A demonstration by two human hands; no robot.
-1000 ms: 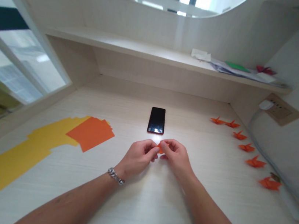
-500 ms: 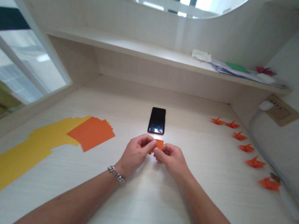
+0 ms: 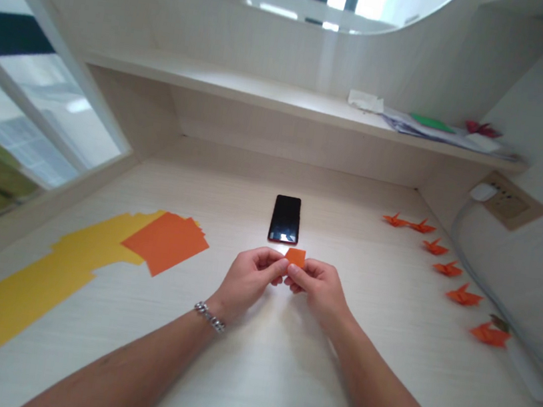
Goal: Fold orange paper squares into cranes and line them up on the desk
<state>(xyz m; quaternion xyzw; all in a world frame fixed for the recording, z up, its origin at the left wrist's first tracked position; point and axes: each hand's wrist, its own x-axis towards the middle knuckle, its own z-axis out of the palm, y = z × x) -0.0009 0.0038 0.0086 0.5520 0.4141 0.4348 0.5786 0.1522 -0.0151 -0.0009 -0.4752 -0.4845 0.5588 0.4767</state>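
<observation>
Holding: I see the left hand (image 3: 248,281) and the right hand (image 3: 320,288) both pinched, thumb against fingertips, on one small folded orange paper (image 3: 295,257).
Paper: mid-desk between the two hands, its flat upper part standing clear of the fingertips toward 12 o'clock; I cannot tell whether it touches the surface.
Wrist: a metal bracelet (image 3: 209,317) on the left one.
Surface: a pale wood-grain desk (image 3: 247,375).
12 o'clock: a dark phone (image 3: 285,218), flat, near the paper.
9 o'clock: loose orange sheets (image 3: 165,241) overlapping yellow sheets (image 3: 38,285) that trail off toward 8.
2 to 3 o'clock: orange folded figures (image 3: 463,296) in a curved row along the right wall.
Room: a shelf (image 3: 247,85) across the back with papers (image 3: 414,124) at its right end; a socket panel (image 3: 509,200) and cable (image 3: 465,224) on the right wall; a window (image 3: 24,128) at left.
</observation>
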